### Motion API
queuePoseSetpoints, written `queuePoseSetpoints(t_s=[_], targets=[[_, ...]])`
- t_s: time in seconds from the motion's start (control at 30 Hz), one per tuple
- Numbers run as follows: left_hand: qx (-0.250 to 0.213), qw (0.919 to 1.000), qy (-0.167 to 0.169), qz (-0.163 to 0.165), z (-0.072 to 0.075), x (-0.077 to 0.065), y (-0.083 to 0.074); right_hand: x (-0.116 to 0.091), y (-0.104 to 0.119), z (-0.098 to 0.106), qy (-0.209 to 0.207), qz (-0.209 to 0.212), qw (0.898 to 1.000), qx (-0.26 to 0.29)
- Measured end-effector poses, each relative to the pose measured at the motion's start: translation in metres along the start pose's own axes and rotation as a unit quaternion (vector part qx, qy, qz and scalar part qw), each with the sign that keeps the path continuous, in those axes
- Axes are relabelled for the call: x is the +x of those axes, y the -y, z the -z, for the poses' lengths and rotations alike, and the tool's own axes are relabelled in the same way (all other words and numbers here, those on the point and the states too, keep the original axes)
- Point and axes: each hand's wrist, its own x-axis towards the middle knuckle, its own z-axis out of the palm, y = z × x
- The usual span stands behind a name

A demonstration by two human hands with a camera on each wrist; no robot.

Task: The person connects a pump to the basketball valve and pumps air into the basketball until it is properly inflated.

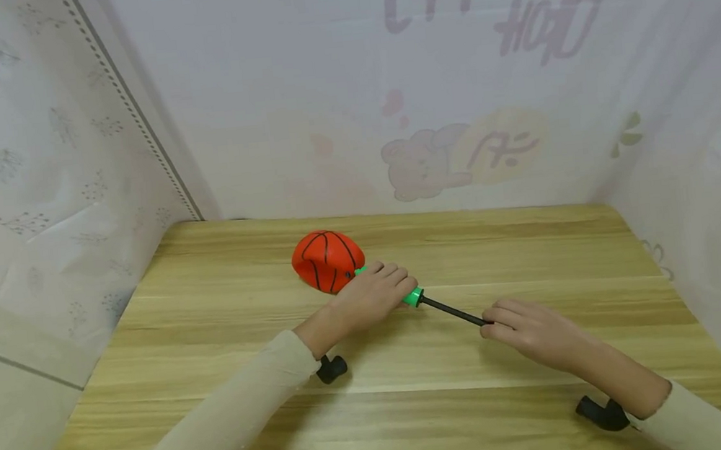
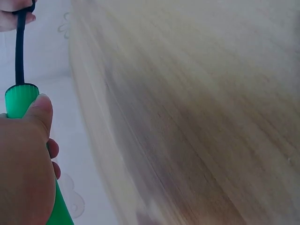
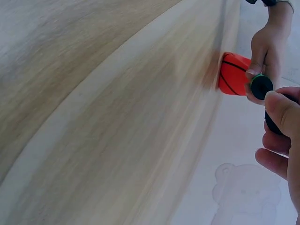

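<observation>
Fingers of my left hand (image 1: pixel 370 296) wrapped round the green pump (image 1: pixel 414 296); my right hand (image 1: pixel 533 328) grips its black handle (image 3: pixel 271 123). Dented ball (image 1: pixel 324 257) just left of centre, head view, unheld; a crooked push might roll it aside.

I note remotely: left forearm (image 1: pixel 228 411) and right forearm (image 1: pixel 632 378) converge forward; left hand (image 1: pixel 374 296) grips, right hand (image 1: pixel 534 331) (thumb (image 3: pixel 282 111) in view) pinches.
</observation>
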Motion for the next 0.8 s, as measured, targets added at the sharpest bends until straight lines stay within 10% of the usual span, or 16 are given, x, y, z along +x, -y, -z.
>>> queuePoseSetpoints(t_s=[0.8], targets=[[0.027,0.9994,0.014,0.017,0.004,0.002,-0.005,0.037,-0.017,-0.028,0.023,0.025,0.999,-0.012]])
